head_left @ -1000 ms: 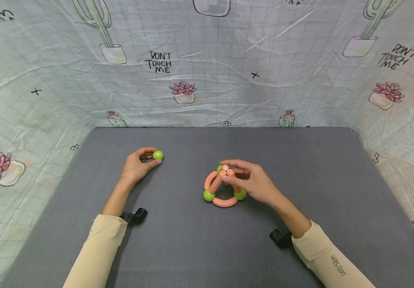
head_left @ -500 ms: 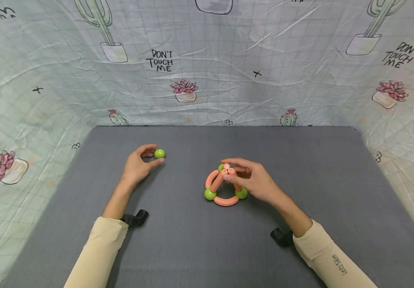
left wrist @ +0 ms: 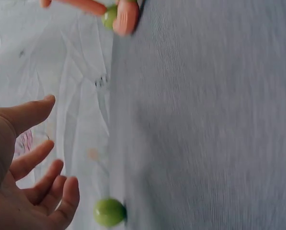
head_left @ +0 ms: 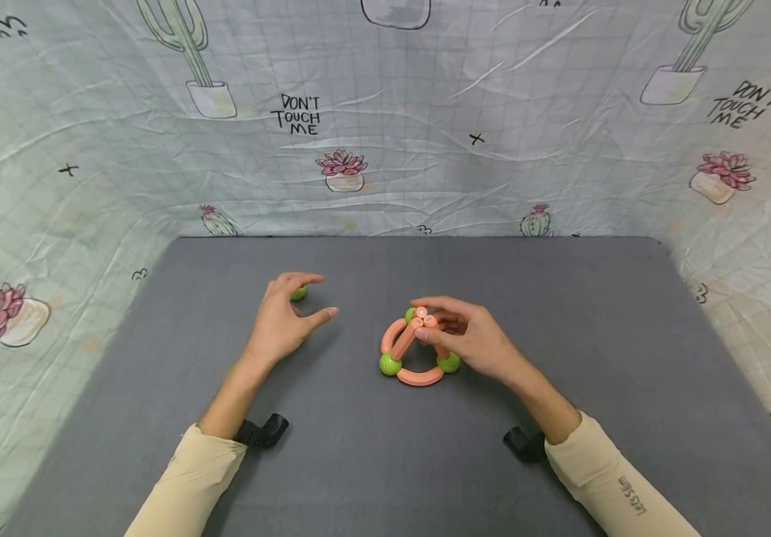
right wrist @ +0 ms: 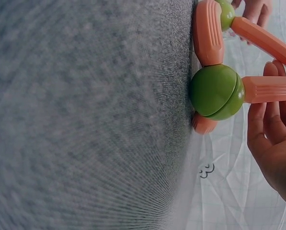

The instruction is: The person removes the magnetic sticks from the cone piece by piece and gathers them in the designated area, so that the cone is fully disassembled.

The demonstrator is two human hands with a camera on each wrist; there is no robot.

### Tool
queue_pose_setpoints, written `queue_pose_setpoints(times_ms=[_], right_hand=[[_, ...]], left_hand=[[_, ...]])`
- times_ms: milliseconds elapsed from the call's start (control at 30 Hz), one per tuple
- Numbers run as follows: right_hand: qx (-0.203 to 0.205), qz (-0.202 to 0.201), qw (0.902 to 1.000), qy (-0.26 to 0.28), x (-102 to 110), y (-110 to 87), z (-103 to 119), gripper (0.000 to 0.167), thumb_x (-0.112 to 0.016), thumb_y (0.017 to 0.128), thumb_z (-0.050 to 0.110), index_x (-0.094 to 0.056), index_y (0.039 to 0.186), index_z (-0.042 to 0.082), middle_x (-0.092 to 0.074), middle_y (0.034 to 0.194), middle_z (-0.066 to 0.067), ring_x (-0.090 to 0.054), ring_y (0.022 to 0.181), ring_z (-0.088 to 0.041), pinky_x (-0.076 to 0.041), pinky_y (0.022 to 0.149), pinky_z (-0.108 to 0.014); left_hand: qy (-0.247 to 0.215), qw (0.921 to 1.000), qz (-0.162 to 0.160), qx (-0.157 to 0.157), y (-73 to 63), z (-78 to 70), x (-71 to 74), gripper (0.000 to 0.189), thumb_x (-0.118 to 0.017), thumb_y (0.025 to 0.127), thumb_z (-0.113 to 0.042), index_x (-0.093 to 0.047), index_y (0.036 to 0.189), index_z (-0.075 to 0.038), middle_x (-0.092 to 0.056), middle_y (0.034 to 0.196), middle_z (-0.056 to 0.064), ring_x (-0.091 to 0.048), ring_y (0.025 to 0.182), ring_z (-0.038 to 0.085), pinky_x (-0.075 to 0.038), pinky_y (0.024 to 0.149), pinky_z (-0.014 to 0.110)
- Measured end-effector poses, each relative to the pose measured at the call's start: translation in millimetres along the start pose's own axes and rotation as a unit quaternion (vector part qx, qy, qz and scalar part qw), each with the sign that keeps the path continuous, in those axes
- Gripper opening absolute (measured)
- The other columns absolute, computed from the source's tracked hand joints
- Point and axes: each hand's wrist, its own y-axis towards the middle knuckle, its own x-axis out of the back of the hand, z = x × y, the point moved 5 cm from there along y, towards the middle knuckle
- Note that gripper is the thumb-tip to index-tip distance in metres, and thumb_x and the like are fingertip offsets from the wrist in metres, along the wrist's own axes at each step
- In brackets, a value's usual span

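A frame of orange magnetic rods (head_left: 420, 378) and green balls (head_left: 390, 364) stands on the table. Curved rods form its base, and straight rods lean together at the top. There my right hand (head_left: 466, 332) pinches the rod ends between thumb and fingers; in the right wrist view its fingers (right wrist: 272, 117) lie behind a straight rod (right wrist: 272, 89). To the left, my left hand (head_left: 278, 328) is spread, thumb apart from the fingers, holding nothing. A loose green ball (head_left: 299, 294) rests on the table beyond it, partly hidden by the fingers and apart from them in the left wrist view (left wrist: 109, 212).
The grey tabletop (head_left: 372, 447) runs back to a hanging cloth (head_left: 412, 179) printed with cactus pots, which also closes off both sides. A black wrist camera (head_left: 268, 431) sits at the left wrist, and another black camera (head_left: 523, 445) at the right.
My left hand has let go of the green ball, spread its fingers and moved right, towards the frame. The ball stays on the table. My right hand keeps its grip at the top.
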Motion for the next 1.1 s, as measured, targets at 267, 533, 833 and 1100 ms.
queue_pose_setpoints(times_ms=[267,533,833,1100], right_hand=[[-0.002,0.009,0.9999,0.008,-3,-0.4,1,0.045,-0.076,0.097,0.022,-0.065,0.140,0.022,-0.072,0.116,-0.010,-0.071,0.092,-0.020,-0.057,0.074,-0.028],[-0.002,0.004,1.0000,0.005,-2,-0.2,1,0.044,-0.076,0.097,0.024,-0.066,0.140,0.025,-0.071,0.129,-0.009,-0.072,0.100,-0.017,-0.059,0.082,-0.027],[-0.005,0.001,1.0000,0.005,1,-0.7,2,0.044,-0.076,0.097,0.025,-0.065,0.140,0.024,-0.071,0.130,-0.011,-0.074,0.102,-0.016,-0.059,0.080,-0.028],[-0.003,0.003,1.0000,0.004,1,-1.0,2,0.044,-0.076,0.097,0.024,-0.065,0.140,0.020,-0.074,0.126,-0.009,-0.074,0.100,-0.018,-0.060,0.081,-0.029]], left_hand=[[-0.057,0.9969,0.040,-0.037,-10.5,-27.5,-15.4,0.048,-0.087,0.087,-0.024,-0.071,0.131,-0.012,-0.065,0.131,0.009,-0.061,0.117,0.032,-0.048,0.072,0.027],[-0.098,0.9913,0.065,-0.060,-11.9,-43.5,-24.5,0.041,-0.086,0.088,-0.024,-0.072,0.127,-0.017,-0.069,0.126,0.009,-0.064,0.112,0.032,-0.048,0.069,0.024],[-0.123,0.9871,0.073,-0.071,-15.5,-51.6,-34.4,0.036,-0.085,0.089,-0.024,-0.073,0.123,-0.020,-0.072,0.120,0.002,-0.066,0.108,0.027,-0.049,0.071,0.024],[-0.156,0.9789,0.111,-0.071,-21.7,-56.3,-46.5,0.034,-0.082,0.091,-0.019,-0.073,0.124,-0.017,-0.074,0.118,0.008,-0.068,0.105,0.033,-0.048,0.066,0.024]])
